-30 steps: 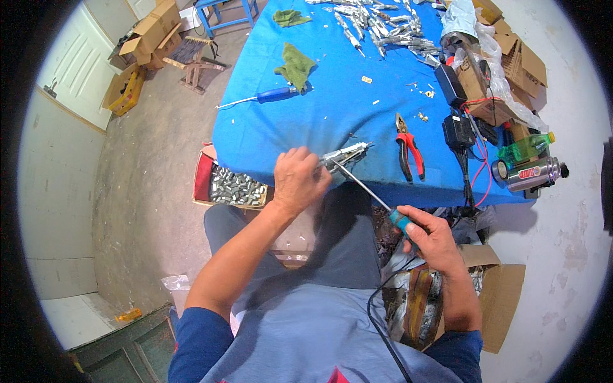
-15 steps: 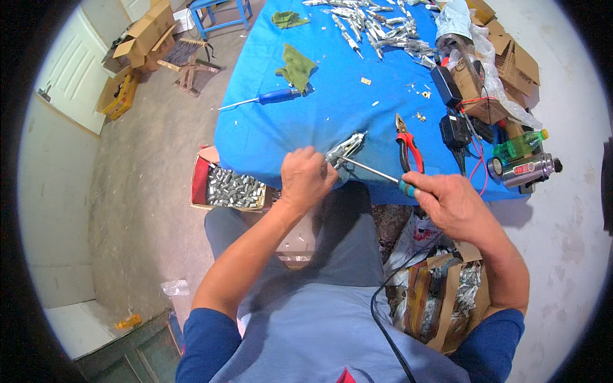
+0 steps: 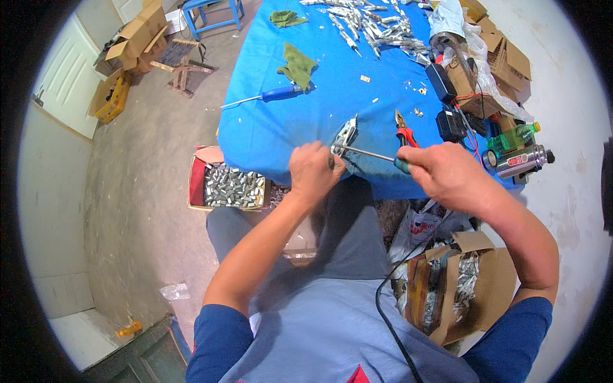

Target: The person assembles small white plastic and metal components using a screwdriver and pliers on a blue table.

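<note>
My left hand [image 3: 313, 171] is closed around the near end of a slim silvery metal fitting [image 3: 345, 133], at the front edge of the blue-covered table [image 3: 262, 137]. The fitting's far end points away and a little right. My right hand [image 3: 447, 173] grips a screwdriver [image 3: 370, 153] by its teal handle. The shaft runs leftward and its tip meets the fitting beside my left fingers; the exact contact is hidden. Red-handled pliers [image 3: 405, 135] lie just beyond my right hand. Farther left lies a blue-handled screwdriver [image 3: 279, 94] beside a green cloth [image 3: 297, 66].
Many similar metal fittings [image 3: 383, 32] are heaped at the table's far end. Black power adapters [image 3: 440, 83], a green bottle [image 3: 514, 137] and a steel flask [image 3: 525, 161] crowd the right edge. A box of small metal pieces [image 3: 233, 186] sits below left, an open carton [image 3: 488, 287] below right.
The fitting has swung to point more directly away from me. My right hand and the screwdriver have shifted up and slightly left, its shaft now flatter. My left hand remains closed.
</note>
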Available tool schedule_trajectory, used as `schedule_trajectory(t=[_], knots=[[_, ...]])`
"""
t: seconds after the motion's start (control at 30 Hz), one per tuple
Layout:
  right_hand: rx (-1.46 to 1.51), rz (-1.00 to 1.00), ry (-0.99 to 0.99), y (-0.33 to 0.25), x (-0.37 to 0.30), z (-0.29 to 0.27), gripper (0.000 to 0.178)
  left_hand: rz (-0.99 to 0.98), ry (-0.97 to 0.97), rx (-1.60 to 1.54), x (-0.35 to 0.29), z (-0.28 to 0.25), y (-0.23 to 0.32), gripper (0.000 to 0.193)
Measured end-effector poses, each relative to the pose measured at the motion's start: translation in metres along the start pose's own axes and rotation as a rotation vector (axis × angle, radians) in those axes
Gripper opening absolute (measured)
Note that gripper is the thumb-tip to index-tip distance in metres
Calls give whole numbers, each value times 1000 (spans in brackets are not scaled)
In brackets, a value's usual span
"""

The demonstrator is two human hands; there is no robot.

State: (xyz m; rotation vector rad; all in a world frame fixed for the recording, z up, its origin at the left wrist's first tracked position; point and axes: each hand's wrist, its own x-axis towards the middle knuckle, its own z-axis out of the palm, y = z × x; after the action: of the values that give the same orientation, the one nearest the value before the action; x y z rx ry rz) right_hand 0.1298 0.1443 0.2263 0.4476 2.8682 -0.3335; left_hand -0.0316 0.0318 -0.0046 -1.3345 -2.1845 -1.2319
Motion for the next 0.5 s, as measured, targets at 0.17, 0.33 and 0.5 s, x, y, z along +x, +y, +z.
schedule_trajectory(t=[0.17, 0.33, 0.5], knots=[[-89, 8, -5, -9, 0, 3, 13, -59, -24, 9, 0, -3, 1, 26], [67, 45, -10, 10, -5, -4, 18, -18, -50, -11, -4, -3, 3, 25], [124, 64, 27, 23, -10, 8, 25, 22, -82, -35, -9, -11, 8, 21]])
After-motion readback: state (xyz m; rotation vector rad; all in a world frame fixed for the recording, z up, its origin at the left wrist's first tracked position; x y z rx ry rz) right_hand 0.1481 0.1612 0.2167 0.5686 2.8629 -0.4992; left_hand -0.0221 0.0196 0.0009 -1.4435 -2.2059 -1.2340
